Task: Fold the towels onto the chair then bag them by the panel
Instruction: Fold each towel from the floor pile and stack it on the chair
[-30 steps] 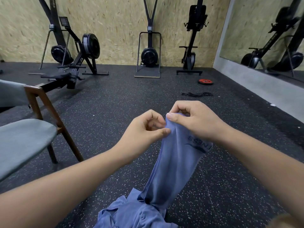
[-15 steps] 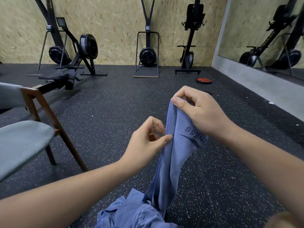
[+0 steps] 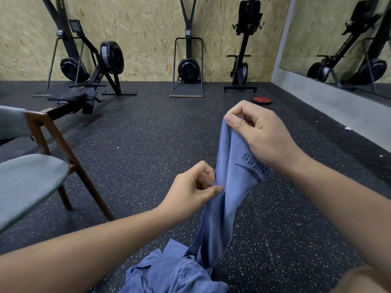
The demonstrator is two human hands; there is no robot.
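Grip of right hand (image 3: 260,140) pinches top corner of blue towel (image 3: 234,187), thumb over edge; left hand (image 3: 190,193) pinches same edge lower. Towel hangs twisted, centre, down to crumpled blue heap (image 3: 175,275) near, cut off by bottom edge. Printed lettering (image 3: 256,166) upside down, partly hidden under right wrist. Chair (image 3: 27,182) left, grey seat cut by frame.
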